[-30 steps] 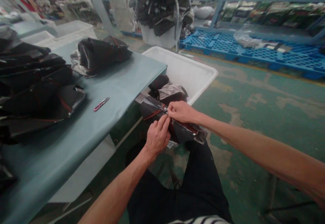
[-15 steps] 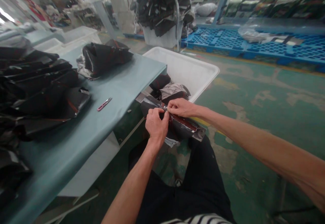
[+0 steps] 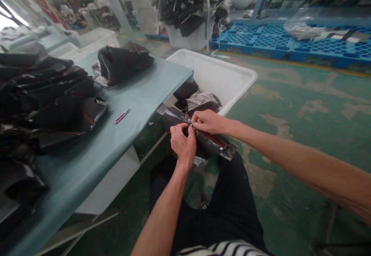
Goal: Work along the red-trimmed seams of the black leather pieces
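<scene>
Fingers [image 3: 191,133], left hand [image 3: 184,144], right hand [image 3: 211,122], pinched on one dark bag [image 3: 209,145]; one pink tool [image 3: 122,116] on table [image 3: 142,93].

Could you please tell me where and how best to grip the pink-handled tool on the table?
Probably by its pink handle, the left hand coming from the right: the tool lies flat, metal tip pointing forward, dark pile on its left.
</scene>
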Demonstrator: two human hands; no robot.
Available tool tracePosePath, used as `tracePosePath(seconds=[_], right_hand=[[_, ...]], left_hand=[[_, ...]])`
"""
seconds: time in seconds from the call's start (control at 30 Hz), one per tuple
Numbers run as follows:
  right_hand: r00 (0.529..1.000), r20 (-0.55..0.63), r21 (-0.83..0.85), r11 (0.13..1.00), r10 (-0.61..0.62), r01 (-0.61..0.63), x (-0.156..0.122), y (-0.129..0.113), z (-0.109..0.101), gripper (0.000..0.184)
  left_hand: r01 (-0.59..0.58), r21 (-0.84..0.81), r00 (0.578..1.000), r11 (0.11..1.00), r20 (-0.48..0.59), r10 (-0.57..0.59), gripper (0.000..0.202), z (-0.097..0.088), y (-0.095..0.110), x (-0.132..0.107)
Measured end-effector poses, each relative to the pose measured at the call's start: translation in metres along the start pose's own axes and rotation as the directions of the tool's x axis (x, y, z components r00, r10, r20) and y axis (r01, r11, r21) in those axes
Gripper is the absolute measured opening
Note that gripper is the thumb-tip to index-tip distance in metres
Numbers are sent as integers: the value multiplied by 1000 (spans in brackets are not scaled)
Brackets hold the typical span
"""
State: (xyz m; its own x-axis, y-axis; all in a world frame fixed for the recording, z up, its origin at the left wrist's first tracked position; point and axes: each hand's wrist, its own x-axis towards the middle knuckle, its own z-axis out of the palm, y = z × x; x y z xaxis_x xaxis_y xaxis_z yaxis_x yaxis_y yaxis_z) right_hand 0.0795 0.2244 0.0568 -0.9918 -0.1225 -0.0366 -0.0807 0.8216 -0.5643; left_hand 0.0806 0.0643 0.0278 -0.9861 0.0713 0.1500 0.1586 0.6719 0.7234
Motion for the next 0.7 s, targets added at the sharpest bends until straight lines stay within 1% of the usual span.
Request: tracePosePath(seconds=[0.07, 0.17, 0.27, 0.33, 0.37, 0.43, 0.5, 0.53, 0.6, 0.67, 0.7], right_hand=[[995, 45, -137, 986, -91, 96, 3, -1, -8, 23], [974, 136, -370, 902, -182, 221, 13, -12, -18, 23], [954, 242, -504, 818, -175, 278, 23, -30, -22, 26], [949, 284, -544, 793, -136, 276, 25, -39, -22, 29], [953, 281, -551, 793, -117, 260, 25, -40, -21, 31], [967, 235, -525, 824, -101, 214, 22, -38, -17, 31], [982, 164, -423, 893, -95, 157, 18, -28, -10, 26], [990, 120, -341, 933, -79, 116, 16, -22, -6, 22], [1000, 12, -144, 990, -3, 5, 13, -10, 5, 14], [992, -86, 30, 995, 95, -92, 11, -2, 15, 10], [986, -113, 91, 989, 126, -116, 11, 1, 19, 9]], left_hand=[[44, -50, 999, 998, -13, -45, 16, 2, -1, -2], [121, -152, 991, 981, -31, -127, 16, 7, -4, -4], [200, -192, 978, 961, -27, -208, 21, 11, -7, -4], [254, -179, 965, 950, -20, -262, 25, 12, -8, -2], [278, -171, 959, 945, -13, -284, 27, 12, -8, -1], [322, -165, 946, 932, 7, -325, 29, 11, -7, 2], [350, -168, 936, 922, 27, -350, 30, 11, -6, 5], [359, -171, 933, 918, 33, -359, 31, 10, -5, 7], [378, -172, 926, 910, 41, -376, 31, 10, -4, 8], [395, -164, 918, 904, 51, -393, 30, 10, -3, 9], [400, -161, 916, 902, 53, -397, 30, 10, -3, 9]])
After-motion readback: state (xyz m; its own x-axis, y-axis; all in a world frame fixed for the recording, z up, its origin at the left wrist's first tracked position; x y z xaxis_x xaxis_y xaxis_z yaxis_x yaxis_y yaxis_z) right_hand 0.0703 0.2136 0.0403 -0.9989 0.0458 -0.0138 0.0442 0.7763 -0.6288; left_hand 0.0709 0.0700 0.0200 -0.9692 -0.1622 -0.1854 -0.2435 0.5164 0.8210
